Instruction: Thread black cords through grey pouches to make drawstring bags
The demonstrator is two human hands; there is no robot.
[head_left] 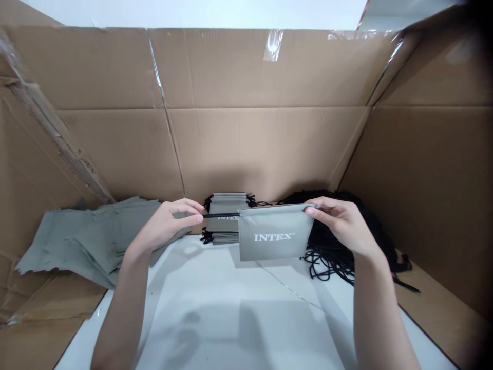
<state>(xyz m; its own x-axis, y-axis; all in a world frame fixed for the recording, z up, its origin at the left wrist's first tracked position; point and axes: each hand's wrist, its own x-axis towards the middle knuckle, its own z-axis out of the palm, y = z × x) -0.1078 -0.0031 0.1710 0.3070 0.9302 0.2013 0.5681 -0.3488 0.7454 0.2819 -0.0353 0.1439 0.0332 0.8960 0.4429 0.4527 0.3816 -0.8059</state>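
Observation:
A grey pouch (275, 234) printed INTEX hangs upright above the white table, between my two hands. My left hand (177, 221) pinches the end of a black cord (220, 215) that runs straight out of the pouch's top left corner. With thumb and fingers, my right hand (333, 218) grips the pouch's top right corner. Behind the pouch lies a stack of similar grey pouches (227, 204) with black cord ends at their sides; the held pouch hides part of it.
Loose grey pouches (88, 236) are heaped at the left. A pile of black cords (346, 252) lies at the right, behind my right hand. Cardboard walls (262, 149) enclose the back and sides of the white table (231, 318).

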